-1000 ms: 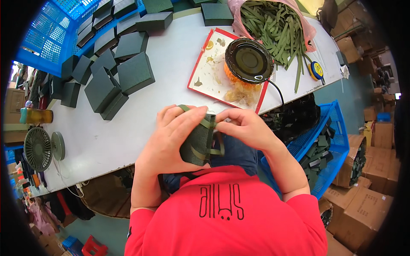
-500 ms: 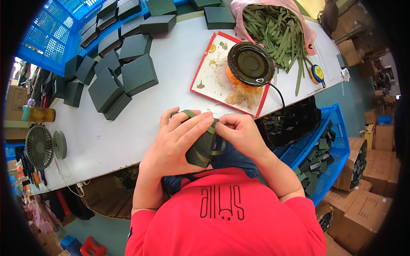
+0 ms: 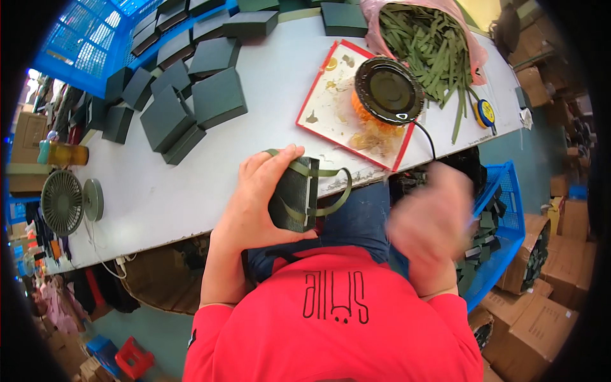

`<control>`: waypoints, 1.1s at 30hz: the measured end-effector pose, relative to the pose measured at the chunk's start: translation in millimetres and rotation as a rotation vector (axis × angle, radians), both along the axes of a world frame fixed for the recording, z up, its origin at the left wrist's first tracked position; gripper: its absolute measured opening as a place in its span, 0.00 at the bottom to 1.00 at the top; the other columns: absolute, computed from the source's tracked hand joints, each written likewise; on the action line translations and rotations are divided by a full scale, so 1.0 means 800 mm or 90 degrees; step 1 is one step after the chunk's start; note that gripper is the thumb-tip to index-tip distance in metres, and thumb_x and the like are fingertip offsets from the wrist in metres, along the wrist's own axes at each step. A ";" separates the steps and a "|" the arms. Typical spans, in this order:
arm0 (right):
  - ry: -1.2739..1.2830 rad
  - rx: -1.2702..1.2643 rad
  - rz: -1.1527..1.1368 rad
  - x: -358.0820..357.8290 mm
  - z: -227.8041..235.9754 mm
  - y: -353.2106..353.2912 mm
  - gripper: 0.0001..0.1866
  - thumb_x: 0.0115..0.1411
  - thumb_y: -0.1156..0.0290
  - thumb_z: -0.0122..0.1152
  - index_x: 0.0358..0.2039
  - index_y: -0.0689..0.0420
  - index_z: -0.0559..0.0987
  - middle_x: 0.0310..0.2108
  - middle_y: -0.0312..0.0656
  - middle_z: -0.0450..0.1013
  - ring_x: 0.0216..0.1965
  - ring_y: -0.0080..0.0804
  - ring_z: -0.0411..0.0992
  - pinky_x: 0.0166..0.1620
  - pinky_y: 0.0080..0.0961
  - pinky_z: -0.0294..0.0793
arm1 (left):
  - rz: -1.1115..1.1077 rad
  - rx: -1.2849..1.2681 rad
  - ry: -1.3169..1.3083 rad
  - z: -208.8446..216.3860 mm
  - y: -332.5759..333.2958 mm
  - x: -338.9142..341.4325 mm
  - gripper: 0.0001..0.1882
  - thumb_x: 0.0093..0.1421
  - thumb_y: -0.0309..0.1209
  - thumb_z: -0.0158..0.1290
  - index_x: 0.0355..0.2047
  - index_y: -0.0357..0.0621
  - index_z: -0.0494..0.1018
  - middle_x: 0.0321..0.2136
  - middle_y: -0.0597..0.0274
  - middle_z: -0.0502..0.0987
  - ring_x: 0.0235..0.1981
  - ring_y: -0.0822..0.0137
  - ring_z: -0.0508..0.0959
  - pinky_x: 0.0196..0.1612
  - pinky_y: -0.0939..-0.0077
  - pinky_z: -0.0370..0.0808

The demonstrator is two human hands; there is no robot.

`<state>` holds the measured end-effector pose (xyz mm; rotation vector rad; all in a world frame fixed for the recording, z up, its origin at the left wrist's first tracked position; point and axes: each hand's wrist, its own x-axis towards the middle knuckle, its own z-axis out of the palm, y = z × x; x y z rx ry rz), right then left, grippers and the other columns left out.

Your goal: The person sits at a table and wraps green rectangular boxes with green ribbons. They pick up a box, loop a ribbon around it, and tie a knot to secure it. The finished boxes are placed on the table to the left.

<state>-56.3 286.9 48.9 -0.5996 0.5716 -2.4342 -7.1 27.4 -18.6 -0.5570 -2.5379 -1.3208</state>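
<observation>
From above, the left hand [image 3: 258, 197] alone grips the dark green box [image 3: 294, 193] at the near edge of the tabletop [image 3: 191, 178], fingers wrapped over its top, a green ribbon [image 3: 331, 191] looped loosely around it. The right hand [image 3: 429, 223] is a blur off to the right, well apart; how open it is, I cannot tell. Half a second ago both hands were pressed on the box.

Bright, even overhead light falls on my pale table [image 3: 191, 184] – shadows under the dark boxes are soft and short. The black round lid [image 3: 388, 89] shows a small glare streak. My right hand [image 3: 429, 223] is smeared by motion blur; my left hand [image 3: 254, 197] stays sharp. Fisheye bends the table edges – corners are black
</observation>
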 end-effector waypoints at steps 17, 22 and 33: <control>0.172 0.672 -0.159 0.018 -0.077 -0.021 0.10 0.70 0.70 0.49 0.30 0.59 0.70 0.20 0.32 0.66 0.20 0.16 0.62 0.24 0.15 0.60 | 0.099 -0.091 -0.060 0.017 -0.037 0.032 0.64 0.31 0.37 0.78 0.68 0.41 0.56 0.64 0.55 0.68 0.63 0.47 0.65 0.65 0.56 0.61; 0.103 0.449 -0.279 0.002 -0.080 0.016 0.15 0.73 0.68 0.43 0.28 0.57 0.67 0.16 0.33 0.63 0.15 0.17 0.57 0.19 0.15 0.54 | 0.443 -0.220 -0.082 0.023 -0.107 0.104 0.58 0.38 0.34 0.74 0.69 0.43 0.56 0.63 0.54 0.67 0.64 0.51 0.66 0.66 0.59 0.61; 0.051 0.547 -0.388 -0.007 -0.076 0.038 0.07 0.65 0.80 0.57 0.43 0.65 0.79 0.35 0.50 0.82 0.21 0.21 0.73 0.25 0.14 0.71 | 0.767 -0.510 -0.201 0.005 -0.219 0.125 0.33 0.59 0.46 0.61 0.61 0.43 0.69 0.58 0.47 0.73 0.60 0.47 0.71 0.60 0.57 0.68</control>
